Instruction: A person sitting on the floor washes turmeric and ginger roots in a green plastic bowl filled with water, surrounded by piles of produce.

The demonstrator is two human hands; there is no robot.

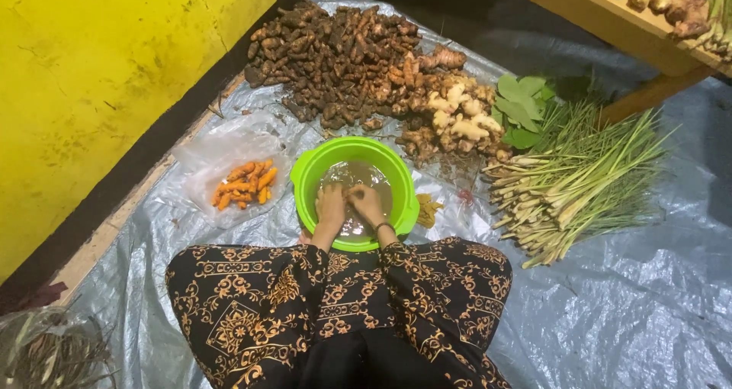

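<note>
Now, hands: I see my left hand [330,204] and right hand [367,204] together in the murky water of the green basin [309,177].
Fingers: curled close over something small; what they pinch I cannot tell.
Basin: on the grey tarp [625,313], at my knees.
Ten o'clock: peeled orange turmeric [245,184] on clear plastic.
Twelve o'clock: brown root pile [335,57].
Three o'clock: lemongrass [579,183].

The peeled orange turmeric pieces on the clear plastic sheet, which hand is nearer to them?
Left. The left hand is in the green plastic basin, on the side facing the peeled orange turmeric pieces; the right hand is beside it, farther away.
</note>
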